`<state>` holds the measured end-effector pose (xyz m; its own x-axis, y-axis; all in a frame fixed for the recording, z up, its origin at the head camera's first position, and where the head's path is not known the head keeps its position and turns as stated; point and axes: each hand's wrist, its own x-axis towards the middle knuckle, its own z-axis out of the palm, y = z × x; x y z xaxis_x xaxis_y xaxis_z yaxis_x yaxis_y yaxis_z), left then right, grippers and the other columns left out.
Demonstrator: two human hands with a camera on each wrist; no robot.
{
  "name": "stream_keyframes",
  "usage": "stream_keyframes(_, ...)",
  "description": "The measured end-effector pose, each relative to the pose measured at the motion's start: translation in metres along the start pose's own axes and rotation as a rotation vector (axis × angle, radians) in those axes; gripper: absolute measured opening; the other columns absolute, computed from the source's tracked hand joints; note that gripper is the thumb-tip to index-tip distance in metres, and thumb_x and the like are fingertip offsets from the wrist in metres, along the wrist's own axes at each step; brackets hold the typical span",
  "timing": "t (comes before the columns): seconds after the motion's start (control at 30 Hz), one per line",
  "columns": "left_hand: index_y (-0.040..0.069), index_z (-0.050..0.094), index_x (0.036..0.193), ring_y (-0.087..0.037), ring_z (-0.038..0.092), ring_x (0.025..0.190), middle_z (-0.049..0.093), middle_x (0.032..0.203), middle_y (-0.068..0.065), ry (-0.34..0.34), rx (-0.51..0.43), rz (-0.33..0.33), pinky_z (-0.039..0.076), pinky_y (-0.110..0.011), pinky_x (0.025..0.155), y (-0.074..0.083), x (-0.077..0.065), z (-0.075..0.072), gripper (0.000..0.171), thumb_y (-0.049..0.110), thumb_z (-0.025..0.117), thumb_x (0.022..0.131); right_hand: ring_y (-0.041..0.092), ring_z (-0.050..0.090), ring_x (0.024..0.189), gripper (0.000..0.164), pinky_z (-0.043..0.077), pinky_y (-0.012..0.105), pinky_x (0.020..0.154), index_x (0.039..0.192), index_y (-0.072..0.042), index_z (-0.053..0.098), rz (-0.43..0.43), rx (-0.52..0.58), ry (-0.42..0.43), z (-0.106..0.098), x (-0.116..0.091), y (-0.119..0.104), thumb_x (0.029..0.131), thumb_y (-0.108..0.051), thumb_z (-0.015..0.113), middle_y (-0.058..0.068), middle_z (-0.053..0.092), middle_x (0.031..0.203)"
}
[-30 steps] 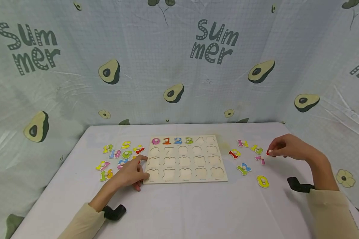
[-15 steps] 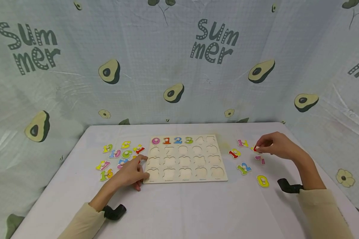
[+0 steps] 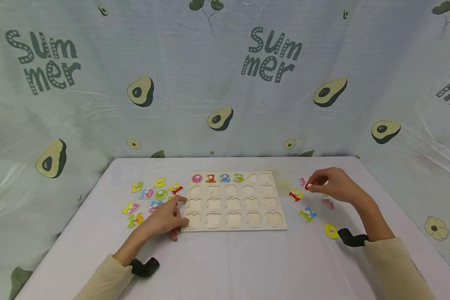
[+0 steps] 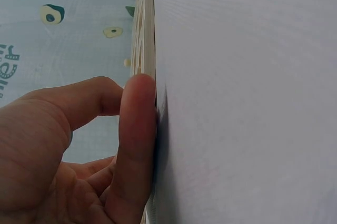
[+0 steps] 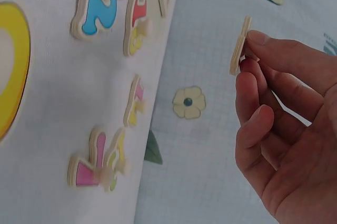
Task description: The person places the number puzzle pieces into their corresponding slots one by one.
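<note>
My right hand (image 3: pixel 333 183) pinches a red number puzzle piece (image 3: pixel 308 187) between thumb and fingers. In the right wrist view the piece (image 5: pixel 240 48) shows edge-on, as a thin strip of pale wood above the table, its printed face turned away. My left hand (image 3: pixel 164 217) rests at the left edge of the wooden number puzzle board (image 3: pixel 210 229), thumb and index finger apart. In the left wrist view a fingertip (image 4: pixel 138 98) lies along the board's side edge (image 4: pixel 149 29). The numbers 0, 1, 2 and 3 sit in the top row; the other recesses show bare wood.
Loose number pieces lie left of the board, including a green 6 (image 3: pixel 161 194) and yellow 5 (image 3: pixel 160 182). To its right are a 12 (image 3: pixel 308 214), a red-and-yellow piece (image 3: pixel 295 195), a pink 7 (image 3: pixel 328 203) and a yellow ring-shaped piece (image 3: pixel 331 231). A patterned cloth (image 3: pixel 172 125) hangs behind.
My right hand has moved left with the red piece, passing over the loose pieces toward the board. The left hand keeps its place at the board's edge.
</note>
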<state>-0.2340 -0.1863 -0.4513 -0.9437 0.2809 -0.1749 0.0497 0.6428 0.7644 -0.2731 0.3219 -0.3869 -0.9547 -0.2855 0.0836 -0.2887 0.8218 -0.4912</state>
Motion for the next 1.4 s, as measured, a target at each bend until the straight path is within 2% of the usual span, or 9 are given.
stream_keyframes(0.17, 0.002, 0.042, 0.149, -0.018, 0.064, 0.046, 0.062, 0.069, -0.007, 0.001, -0.005, -0.002, 0.054, -0.032, 0.053, -0.001, -0.002, 0.001, 0.068, 0.012, 0.072, 0.088, 0.016, 0.060, 0.081, 0.010, 0.050, 0.026, 0.068, 0.098, -0.009, 0.076, -0.035, 0.004, -0.003, 0.006, 0.013, -0.008, 0.091, -0.016, 0.078, -0.001, 0.070, 0.086)
stream_keyframes(0.33, 0.003, 0.043, 0.148, -0.018, 0.064, 0.046, 0.062, 0.069, -0.006, 0.003, -0.003, -0.001, 0.054, -0.031, 0.052, -0.001, -0.002, 0.001, 0.067, 0.012, 0.072, 0.088, 0.016, 0.060, 0.078, 0.010, 0.050, 0.027, 0.065, 0.096, -0.009, 0.076, -0.089, 0.031, -0.007, 0.012, 0.035, -0.023, 0.091, -0.016, 0.079, 0.001, 0.071, 0.085)
stream_keyframes(0.57, 0.002, 0.042, 0.149, -0.018, 0.065, 0.047, 0.062, 0.069, -0.007, -0.003, -0.016, 0.012, 0.054, -0.032, 0.053, 0.000, -0.002, 0.000, 0.068, 0.012, 0.071, 0.088, 0.018, 0.058, 0.076, 0.013, 0.049, 0.030, 0.066, 0.098, -0.008, 0.075, -0.064, 0.034, -0.031, 0.024, 0.069, -0.046, 0.092, -0.020, 0.078, 0.004, 0.069, 0.085)
stream_keyframes(0.93, 0.002, 0.042, 0.149, -0.017, 0.064, 0.047, 0.062, 0.069, -0.006, -0.002, 0.000, 0.013, 0.053, -0.030, 0.052, 0.001, -0.001, -0.001, 0.067, 0.012, 0.071, 0.089, 0.017, 0.065, 0.079, 0.010, 0.051, 0.030, 0.069, 0.094, -0.007, 0.077, -0.129, 0.040, -0.073, 0.048, 0.111, -0.060, 0.090, -0.016, 0.077, 0.006, 0.075, 0.088)
stream_keyframes(1.07, 0.002, 0.043, 0.148, -0.017, 0.064, 0.046, 0.062, 0.069, -0.006, 0.000, 0.005, 0.012, 0.053, -0.030, 0.052, 0.000, -0.001, 0.001, 0.067, 0.013, 0.072, 0.089, 0.015, 0.066, 0.075, 0.009, 0.051, 0.029, 0.067, 0.091, -0.007, 0.077, -0.153, 0.035, -0.084, 0.060, 0.122, -0.060, 0.089, -0.015, 0.077, 0.005, 0.076, 0.084)
stream_keyframes(1.4, 0.003, 0.043, 0.148, -0.017, 0.064, 0.046, 0.062, 0.069, -0.006, 0.008, 0.006, 0.005, 0.053, -0.030, 0.052, 0.000, -0.001, 0.001, 0.066, 0.012, 0.072, 0.089, 0.014, 0.065, 0.073, 0.011, 0.051, 0.027, 0.065, 0.092, -0.004, 0.077, -0.108, 0.063, -0.121, 0.081, 0.138, -0.068, 0.090, -0.015, 0.076, 0.008, 0.076, 0.085)
